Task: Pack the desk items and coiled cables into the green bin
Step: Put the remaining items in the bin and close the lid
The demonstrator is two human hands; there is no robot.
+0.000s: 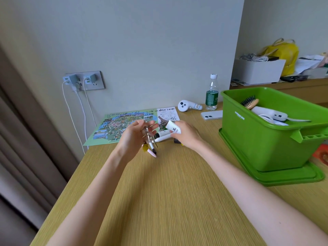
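Head view: we hold both hands above the middle of the surface [159,192]. Our left hand [132,137] has its fingers curled round a bundle of pens and metal clips [150,145]. Our right hand [186,135] pinches a white tube [173,128], a brown claw clip [161,123] just behind it. The green bin [257,139] stands on its lid [284,178] at the surface's right edge, with a hairbrush [250,102] and a white cable [298,119] inside. A map [113,126] lies along the far edge.

Wall socket [84,80] with two chargers plugged in, centre left. Curtain [21,130] along left edge. White box [257,71] and yellow bag [284,54], upper right.
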